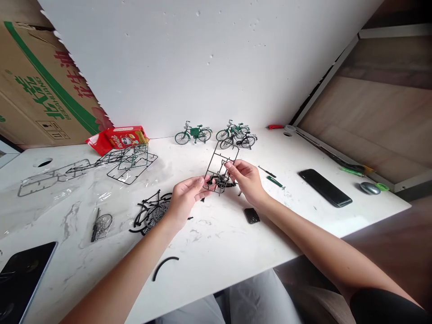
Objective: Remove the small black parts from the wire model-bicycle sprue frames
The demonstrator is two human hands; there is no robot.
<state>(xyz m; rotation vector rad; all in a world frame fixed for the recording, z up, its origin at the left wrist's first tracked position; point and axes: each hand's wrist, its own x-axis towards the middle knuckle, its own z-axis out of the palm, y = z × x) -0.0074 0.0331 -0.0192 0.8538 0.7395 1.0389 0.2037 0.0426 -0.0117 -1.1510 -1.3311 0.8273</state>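
Between my two hands, raised above the white table, is a black plastic sprue frame [212,163] with small model bicycle parts on it. My left hand [185,198] is closed on its lower left side, thumb and fingers pinching the edge. My right hand [248,180] pinches at its right side, near the upper parts. Below my left wrist lies a pile of black bicycle parts [153,213], wheels and frame pieces among them. A curved black strip [164,266], like a mudguard, rests closer to the table's front edge. A small black rectangular piece [252,216] lies under my right forearm.
Assembled model bicycles stand at the back, including a green one [193,133] and a black one [239,140]. Left are leftover sprues [132,168], a red packet [126,137] and a small bag [101,226]. Right are a green cutter [276,182], a phone [324,187] and a mouse [369,188].
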